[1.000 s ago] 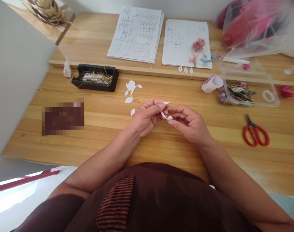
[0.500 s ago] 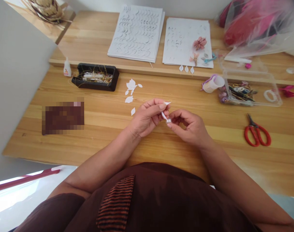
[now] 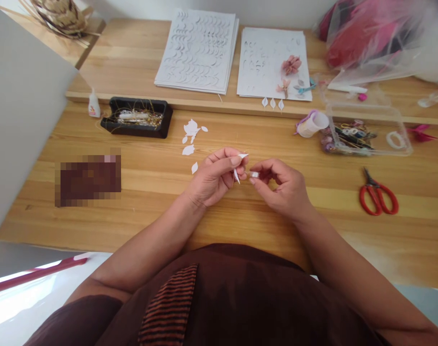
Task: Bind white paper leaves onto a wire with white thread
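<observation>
Marks in orange and red sit on the small white bottle (image 3: 93,105) in the head view, but they are too tiny to read. A dark thing (image 3: 91,178) at the left is hidden by blurry squares, so I can't tell what it is. The desk (image 3: 154,187) is light wood with stripes in it, and a raised wood shelf (image 3: 132,53) runs along the back, next to a pale wall. Two piles of white paper lie up there. The left pile (image 3: 197,53) is full of curved cuts, and the right pile (image 3: 255,79) has a pink flower (image 3: 291,65) on it. Three white leaf shapes (image 3: 273,104) are in a row at the shelf's front edge. Right of the papers is a see-through bag (image 3: 370,43) with red and pink stuff inside. Lower down, a black tray (image 3: 167,120) holds gold wire, and a clear box (image 3: 406,139) holds lots of bits. Scissors (image 3: 379,199) with red handles lie near the right hand (image 3: 282,190). White cut pieces (image 3: 192,129) lie past the left hand (image 3: 219,175). That hand pinches white pointy paper (image 3: 237,176) between thumb and fingers, above the middle of the desk, with two tips poking out. The right hand, just beside it, is curled, and its fingertips pinch a small shiny white thing (image 3: 255,175). The two hands are close but apart.
</observation>
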